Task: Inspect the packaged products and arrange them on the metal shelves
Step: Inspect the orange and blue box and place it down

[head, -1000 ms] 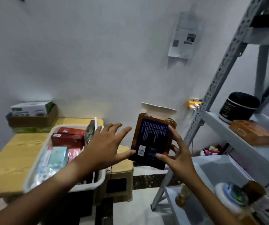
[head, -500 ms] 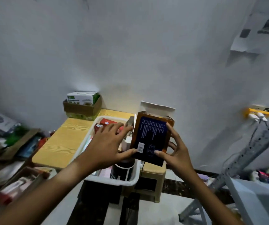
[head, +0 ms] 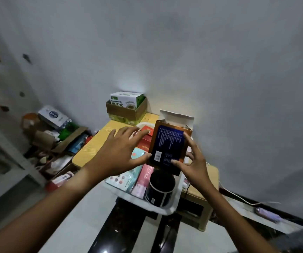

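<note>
An orange-brown box with a dark blue printed panel is held upright in front of me, its white top flap open. My right hand grips its right and lower edges. My left hand has spread fingers, and only its thumb touches the box's lower left edge. Under the box stands a white basket holding red boxes, teal and pink packs and a black round jar. The metal shelves are out of view.
The basket rests on a yellow wooden table. A cardboard box with a green and white carton stands at the table's back. A beige stool is to the right. Cluttered boxes lie on the floor at left.
My view has swung left, away from the metal shelves, which have left the frame. The box stays between my hands and now hangs over the basket.
</note>
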